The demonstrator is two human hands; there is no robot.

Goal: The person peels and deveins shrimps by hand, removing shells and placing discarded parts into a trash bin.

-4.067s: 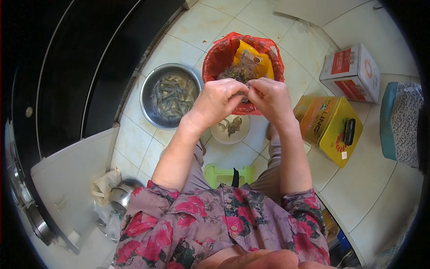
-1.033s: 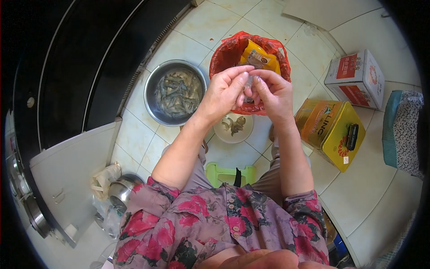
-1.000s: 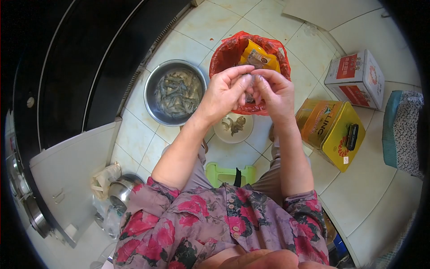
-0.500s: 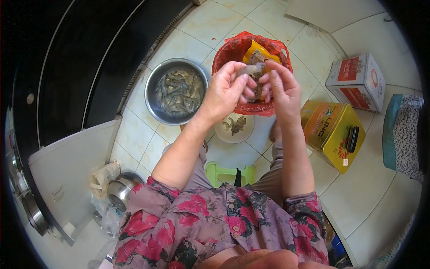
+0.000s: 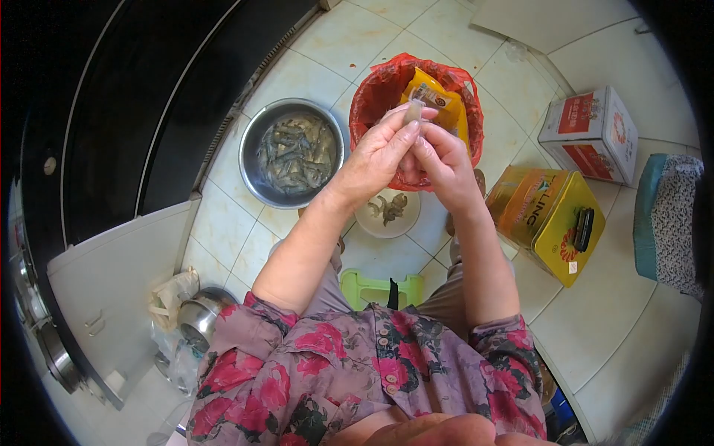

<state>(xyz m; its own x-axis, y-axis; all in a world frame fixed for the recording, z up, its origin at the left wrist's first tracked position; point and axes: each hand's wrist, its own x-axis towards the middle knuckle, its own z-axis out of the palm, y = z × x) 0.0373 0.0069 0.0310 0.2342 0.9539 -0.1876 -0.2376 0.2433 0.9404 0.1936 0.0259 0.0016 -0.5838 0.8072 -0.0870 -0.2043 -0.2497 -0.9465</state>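
Observation:
A greyish shrimp (image 5: 413, 112) pokes up from between the fingers of my left hand (image 5: 373, 154), which is closed around it. Against it, my right hand (image 5: 448, 160) has thumb and fingers pinched together, touching the left fingers. Both hands are above a bin lined with a red plastic bag (image 5: 370, 83), where a yellow packet (image 5: 433, 91) lies. To the left, a steel basin (image 5: 247, 141) holds many whole shrimp (image 5: 296, 154) in liquid. Below my hands, a pale plate (image 5: 379, 229) carries several shrimp pieces (image 5: 393, 209).
A light green stool (image 5: 364, 290) is between my legs. On the right stand a yellow tin (image 5: 547, 215) and a white-and-red box (image 5: 587, 137). Steel pots (image 5: 199, 320) and plastic bags (image 5: 175, 293) sit at the lower left, beside dark cabinets (image 5: 97, 111).
My right hand has moved left and down, meeting my left hand at the shrimp. The shrimp has turned from slanting sideways to pointing upward.

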